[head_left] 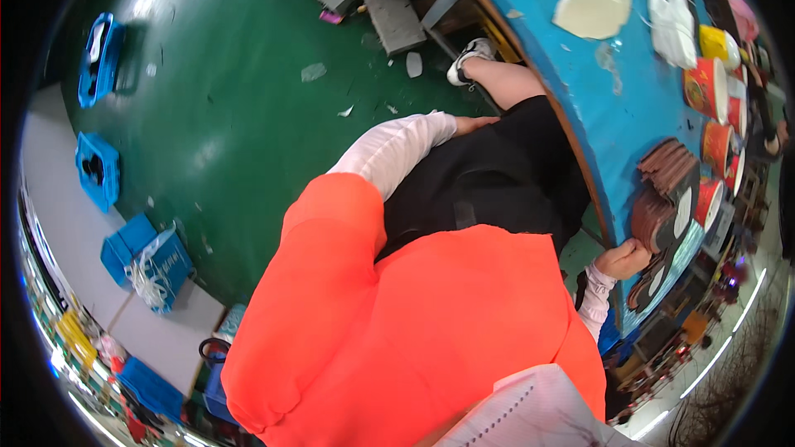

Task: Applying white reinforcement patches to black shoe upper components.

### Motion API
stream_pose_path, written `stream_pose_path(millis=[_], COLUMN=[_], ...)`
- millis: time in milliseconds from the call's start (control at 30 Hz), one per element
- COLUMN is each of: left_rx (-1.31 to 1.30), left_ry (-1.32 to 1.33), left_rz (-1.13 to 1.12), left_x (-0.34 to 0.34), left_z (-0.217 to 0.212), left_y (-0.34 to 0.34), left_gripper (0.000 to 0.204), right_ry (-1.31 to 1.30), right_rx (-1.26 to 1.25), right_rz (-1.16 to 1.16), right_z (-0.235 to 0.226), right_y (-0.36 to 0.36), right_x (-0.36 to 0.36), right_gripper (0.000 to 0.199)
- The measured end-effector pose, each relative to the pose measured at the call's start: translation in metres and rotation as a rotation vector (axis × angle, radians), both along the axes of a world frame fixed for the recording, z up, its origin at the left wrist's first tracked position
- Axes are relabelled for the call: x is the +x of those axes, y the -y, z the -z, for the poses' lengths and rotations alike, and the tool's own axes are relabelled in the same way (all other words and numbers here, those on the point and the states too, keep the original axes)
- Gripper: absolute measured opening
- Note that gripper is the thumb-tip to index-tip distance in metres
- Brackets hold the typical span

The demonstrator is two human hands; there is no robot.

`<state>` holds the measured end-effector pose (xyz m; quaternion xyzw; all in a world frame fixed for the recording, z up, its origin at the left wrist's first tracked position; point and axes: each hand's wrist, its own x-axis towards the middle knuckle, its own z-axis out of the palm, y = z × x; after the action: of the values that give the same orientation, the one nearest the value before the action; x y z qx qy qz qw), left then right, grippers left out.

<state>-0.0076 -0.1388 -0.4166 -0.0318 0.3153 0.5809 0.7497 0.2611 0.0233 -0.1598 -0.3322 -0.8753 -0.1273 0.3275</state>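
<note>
My left hand [476, 124] lies flat on the black cloth over my lap [497, 174], its fingers stretched out and partly out of sight. At the near right edge of the blue table, my right hand [625, 260] is closed, with fingers curled. Whatever it may grip is hidden. Right beside it stands a stack of brown, sole-shaped pieces [652, 222], and a second brown stack [667, 167] sits just beyond. Grey-and-white sole-shaped pieces [682, 211] lean against these stacks. Another dark piece [658, 273] lies next to my right hand.
The blue table [571, 58] curves along my right. On it are cream-coloured flat pieces [592, 4], a white plastic bundle [672, 29] and several red tubs [705, 87]. Blue crates [99, 170] stand at the left. Grey boxes [393, 21] and scraps lie on the green floor [248, 58].
</note>
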Motion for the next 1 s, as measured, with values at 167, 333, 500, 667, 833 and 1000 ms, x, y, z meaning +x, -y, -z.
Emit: stream_pose_path(millis=[167,333,500,667,833,1000], left_rx=[-0.092,0.176,-0.369,-0.539,-0.614,-0.153], left_ry=[-0.587,-0.822,-0.967,-1.066,-1.155,-2.116], left_rz=[0.128,0.200,0.201,0.266,0.232,0.654], left_x=[-0.023,-0.095,-0.108,-0.142,-0.154,-0.220], left_z=[0.055,0.127,0.022,-0.062,-0.091,-0.089], left_y=[-0.005,0.038,0.035,0.046,0.012,0.041], left_gripper=[0.036,0.049,0.054,0.049,0.042,0.023], right_ry=[0.073,-0.085,-0.227,-0.833,-1.139,-0.922], right_rx=[0.024,-0.106,0.045,0.022,-0.015,-0.064], right_rz=[0.089,-0.168,-0.116,0.234,0.420,0.386], right_z=[-0.002,-0.012,-0.052,-0.056,-0.011,-0.013], right_y=[0.007,0.004,0.033,0.062,0.072,0.057], right_x=[-0.009,-0.015,0.071,0.150,0.173,0.150], right_gripper=[0.017,0.018,0.024,0.020,0.017,0.012])
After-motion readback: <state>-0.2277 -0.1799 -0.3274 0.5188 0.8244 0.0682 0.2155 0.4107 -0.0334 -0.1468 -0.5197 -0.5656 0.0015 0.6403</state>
